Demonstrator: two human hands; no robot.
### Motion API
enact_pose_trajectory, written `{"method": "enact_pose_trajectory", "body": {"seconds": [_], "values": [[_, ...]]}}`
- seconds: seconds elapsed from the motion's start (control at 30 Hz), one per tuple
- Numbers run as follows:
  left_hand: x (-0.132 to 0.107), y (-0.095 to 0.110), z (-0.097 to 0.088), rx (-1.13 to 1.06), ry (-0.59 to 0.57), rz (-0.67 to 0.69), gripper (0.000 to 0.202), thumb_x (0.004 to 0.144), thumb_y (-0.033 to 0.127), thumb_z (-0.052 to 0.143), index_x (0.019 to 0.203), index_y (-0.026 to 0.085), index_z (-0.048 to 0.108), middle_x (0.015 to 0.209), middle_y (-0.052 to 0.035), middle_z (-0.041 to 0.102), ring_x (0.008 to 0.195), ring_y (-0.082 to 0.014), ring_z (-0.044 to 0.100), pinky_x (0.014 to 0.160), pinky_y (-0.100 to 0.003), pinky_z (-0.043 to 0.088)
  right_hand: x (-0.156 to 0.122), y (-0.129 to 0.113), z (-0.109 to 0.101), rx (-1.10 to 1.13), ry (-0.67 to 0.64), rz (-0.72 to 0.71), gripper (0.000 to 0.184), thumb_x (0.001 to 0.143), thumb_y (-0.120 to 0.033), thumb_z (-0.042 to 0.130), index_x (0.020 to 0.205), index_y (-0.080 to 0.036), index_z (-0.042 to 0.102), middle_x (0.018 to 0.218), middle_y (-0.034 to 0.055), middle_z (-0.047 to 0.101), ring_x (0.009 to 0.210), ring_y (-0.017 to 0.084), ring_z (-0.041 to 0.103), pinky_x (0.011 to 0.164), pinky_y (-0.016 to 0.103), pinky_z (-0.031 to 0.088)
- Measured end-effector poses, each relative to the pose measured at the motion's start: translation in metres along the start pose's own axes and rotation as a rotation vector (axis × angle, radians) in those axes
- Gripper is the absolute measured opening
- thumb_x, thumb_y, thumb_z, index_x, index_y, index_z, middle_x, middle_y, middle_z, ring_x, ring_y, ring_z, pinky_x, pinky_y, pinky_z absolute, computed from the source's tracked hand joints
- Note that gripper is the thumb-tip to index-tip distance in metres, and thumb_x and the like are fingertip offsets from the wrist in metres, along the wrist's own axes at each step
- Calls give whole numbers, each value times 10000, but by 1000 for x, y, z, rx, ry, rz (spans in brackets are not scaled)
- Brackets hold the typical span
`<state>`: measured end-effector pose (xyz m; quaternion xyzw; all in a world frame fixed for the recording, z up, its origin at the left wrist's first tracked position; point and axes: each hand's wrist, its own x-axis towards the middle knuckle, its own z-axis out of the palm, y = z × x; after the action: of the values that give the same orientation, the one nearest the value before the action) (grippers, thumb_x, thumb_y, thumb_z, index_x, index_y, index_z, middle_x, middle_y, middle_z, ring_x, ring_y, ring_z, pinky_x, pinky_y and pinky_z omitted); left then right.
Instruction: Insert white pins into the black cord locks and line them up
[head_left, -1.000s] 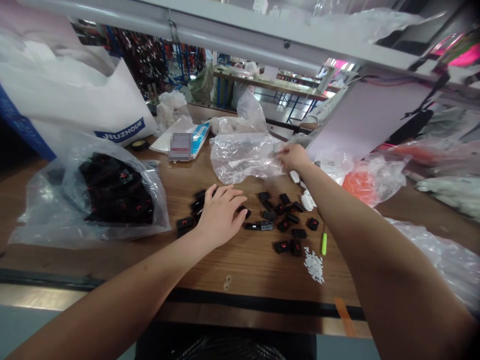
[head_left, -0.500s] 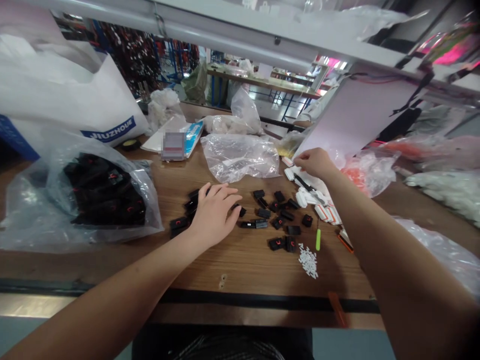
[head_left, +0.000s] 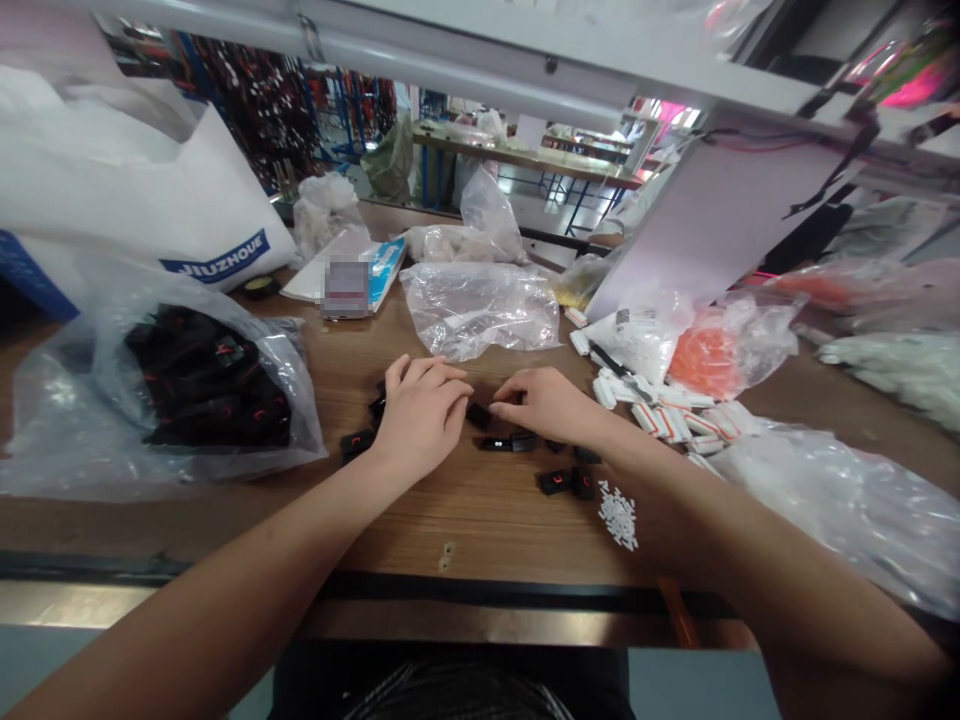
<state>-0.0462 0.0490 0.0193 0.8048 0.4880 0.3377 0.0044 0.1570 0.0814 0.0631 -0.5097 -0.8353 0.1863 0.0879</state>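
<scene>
Small black parts loose on the desk, one black part just between both hands. Right hand back from the clear bag (up there a moment ago), fingers curled at that part, grip unclear. Left hand flat, fingers apart, on more parts.

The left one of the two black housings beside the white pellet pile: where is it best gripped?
Pinch the black housing by its front and back edges, coming down from above. It lies flat and low on the wooden table, and its neighbour sits close on its right, so fingers there would likely bump it.
</scene>
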Motion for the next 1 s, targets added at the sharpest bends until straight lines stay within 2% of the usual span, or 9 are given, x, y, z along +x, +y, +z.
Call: {"method": "enact_pose_trajectory", "body": {"seconds": [0.1, 0.33, 0.4, 0.5, 0.6, 0.67, 0.83, 0.93, 1.0], "values": [[-1, 0, 1, 16, -14, 10, 171, 913, 212, 562, 979, 258, 714, 1143, -32, 697, 1230, -289, 513, 1107, -573, 239, 12, -4, 11, -40, -36, -3, 200, 771, -395, 681, 825, -223, 767, 836, 56, 748, 744, 208, 654, 658, 310, 443], [0, 2, -1, -32, -13, -2, 184, 926, 218, 548, 1037, 258, 690, 1142, -40, 695, 1231, -294, 511, 1107, -578, 243, 11, -8, 20, -33, 1, -21, 155, 715, -234, 704, 858, -188, 740, 887, 66, 697, 797, 200, 624, 693, 286, 428], [0, 5, -5, -112, 0, 16, 223, 928, 229, 547, 1123, 247, 654, 1168, -54, 679, 1212, -288, 526, 1076, -553, 319, -1, -8, 14, 1, 37, -25, 139, 771, -265, 677, 873, -186, 729, 861, 48, 676, 760, 170, 604, 689, 277, 430], [-3, 15, -10, -334, -69, 178, 383, 895, 231, 584, 1277, 234, 562, 1286, -81, 607, 1210, -268, 541, 1025, -485, 435, -28, -7, 3, 188, 24, -33, 192, 862, -356, 613, 840, -181, 691, 764, 12, 634, 689, 140, 560, 649, 269, 422], [-9, 27, -13, -511, -183, 359, 432, 906, 156, 554, 1329, 242, 529, 1357, -89, 555, 1227, -225, 544, 1041, -430, 463, -60, -3, -4, 511, -163, -3, 251, 905, -428, 573, 865, -188, 635, 694, -27, 568, 612, 109, 507, 575, 244, 414], [-14, 35, -11, -595, -215, 429, 372, 942, 139, 534, 1298, 243, 555, 1301, -79, 596, 1171, -188, 586, 1006, -375, 501, -77, 1, -5, 685, -316, 66, 281, 914, -473, 555, 882, -196, 591, 693, -39, 533, 571, 91, 485, 508, 214, 403], [-25, 49, -7, -684, -251, 458, 241, 963, 188, 582, 1195, 242, 619, 1180, -50, 679, 1068, -155, 650, 936, -305, 545, -104, 8, 4, 856, -493, 193, 339, 925, -520, 541, 836, -192, 546, 709, -37, 527, 542, 63, 471, 443, 164, 363], [-31, 55, -6, -687, -273, 416, 195, 949, 219, 619, 1142, 230, 643, 1103, -37, 708, 1002, -149, 673, 898, -285, 552, -116, 7, 7, 848, -469, 167, 421, 948, -569, 473, 813, -184, 574, 702, -20, 564, 517, 67, 466, 435, 177, 377], [-36, 57, -3, -656, -298, 371, 164, 941, 258, 635, 1100, 224, 658, 1057, -29, 718, 946, -152, 683, 862, -285, 556, -126, 10, 4, 767, -322, 175, 468, 963, -582, 423, 815, -181, 613, 739, 7, 613, 542, 85, 502, 461, 201, 409]]}}
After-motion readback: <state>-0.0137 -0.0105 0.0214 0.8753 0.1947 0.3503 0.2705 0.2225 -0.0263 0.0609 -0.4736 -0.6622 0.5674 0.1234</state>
